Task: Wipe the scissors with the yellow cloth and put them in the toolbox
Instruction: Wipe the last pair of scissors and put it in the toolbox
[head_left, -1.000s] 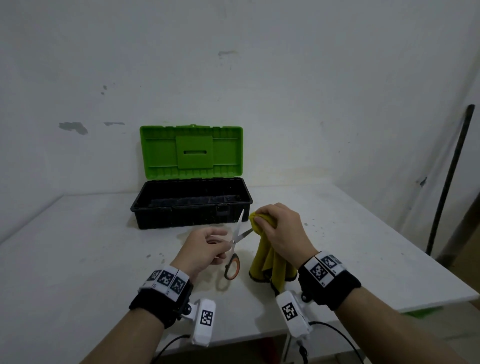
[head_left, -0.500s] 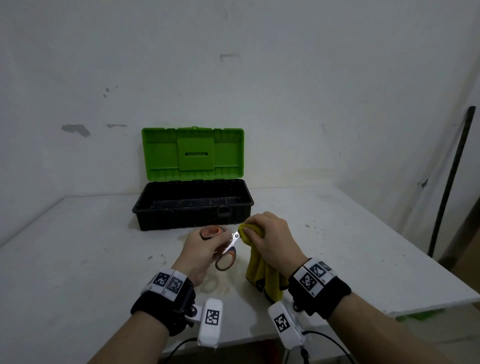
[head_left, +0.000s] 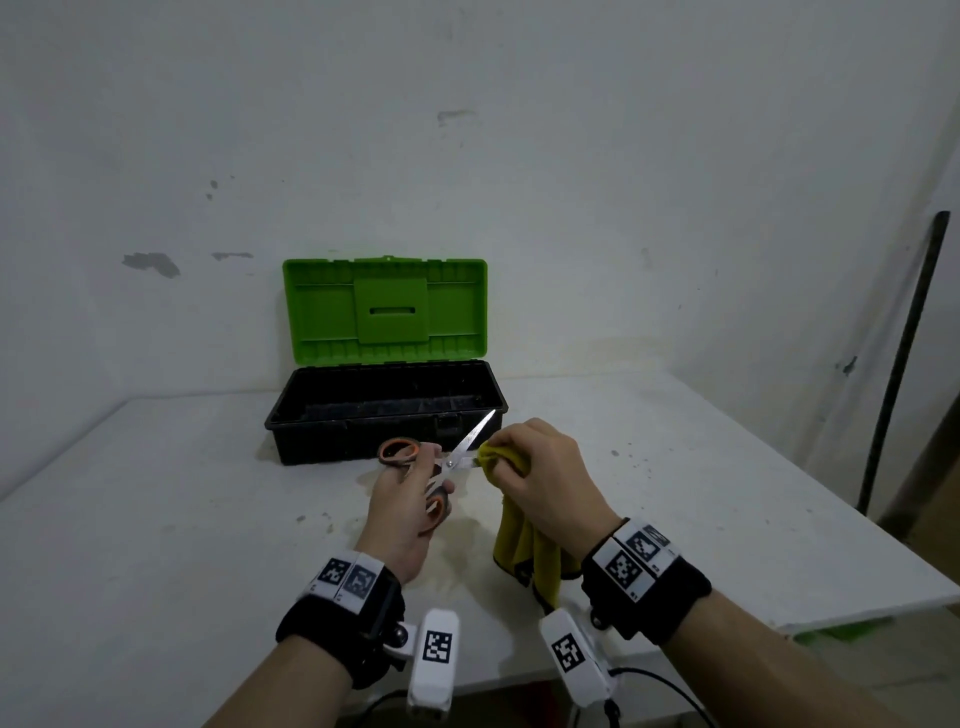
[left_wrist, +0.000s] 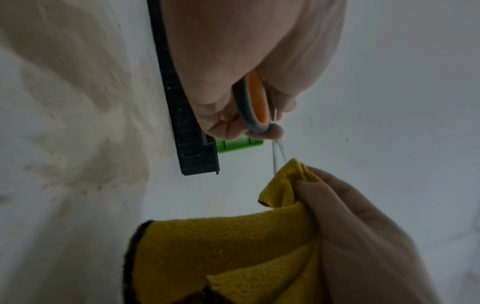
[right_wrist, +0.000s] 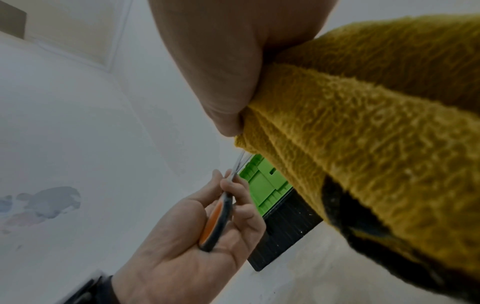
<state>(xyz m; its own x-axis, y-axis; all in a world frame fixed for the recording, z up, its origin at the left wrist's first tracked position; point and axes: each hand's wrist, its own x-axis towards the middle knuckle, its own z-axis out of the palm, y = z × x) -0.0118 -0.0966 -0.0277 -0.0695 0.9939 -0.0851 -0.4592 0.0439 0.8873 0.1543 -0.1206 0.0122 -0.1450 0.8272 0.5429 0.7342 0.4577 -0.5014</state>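
The white table (head_left: 156, 519) carries the toolbox (head_left: 384, 421), which serves as the landmark here. It stands at the far side of the table, its black tray uncovered and its green lid (head_left: 384, 312) raised upright behind the tray, close to the wall (head_left: 571, 156). A dark pole (head_left: 904, 364) leans at the wall well to the right of the toolbox.

Just in front of the toolbox's right half, both hands meet above the tabletop. The yellow cloth (head_left: 524, 551) hangs from the right hand (head_left: 545, 483), its lower folds dropping toward the table on the near side of the toolbox. The right hand's fingers and thumb are curled tightly round a bunched top end of the cloth, and that bunch is pinched over one blade of the scissors (head_left: 457, 457); the right wrist view shows the thumb (right_wrist: 228, 115) pressing the fabric where the blade enters the folds.

The left hand (head_left: 405, 499) sits directly in front of the toolbox's front wall and grips the scissors by the orange and grey handles: its fingers wrap round the lower loop, while the upper loop stands free beside the knuckles. The blades are parted in a narrow V; the free blade points up and right, its tip overlapping the toolbox's front right corner in the head view. The scissors are outside the toolbox, held clear of the table.
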